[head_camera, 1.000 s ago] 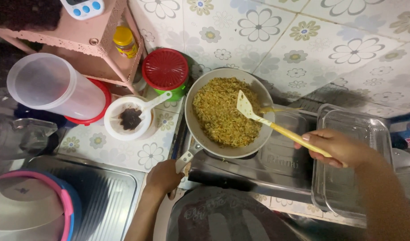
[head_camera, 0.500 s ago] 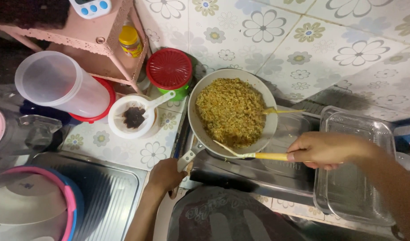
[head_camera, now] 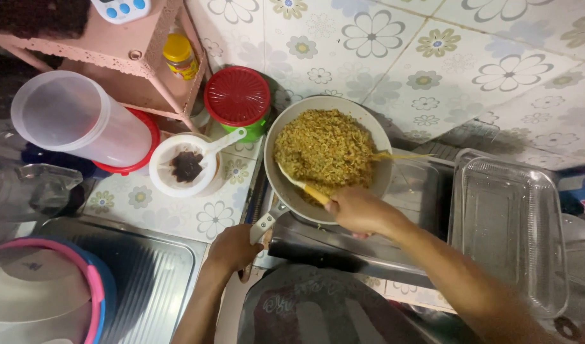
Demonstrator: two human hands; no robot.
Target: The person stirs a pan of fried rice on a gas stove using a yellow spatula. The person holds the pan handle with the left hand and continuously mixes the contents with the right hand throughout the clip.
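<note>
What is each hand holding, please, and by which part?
Left hand grips the pan by its handle; right hand holds the spatula by its handle.

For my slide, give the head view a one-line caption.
Left hand grips the pan handle while right hand works a yellow-handled spatula through fried noodles in the round grey pan.

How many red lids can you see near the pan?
2: a round red lid on the green container left of the pan; another red lid partly hidden beneath the clear jug.
</note>
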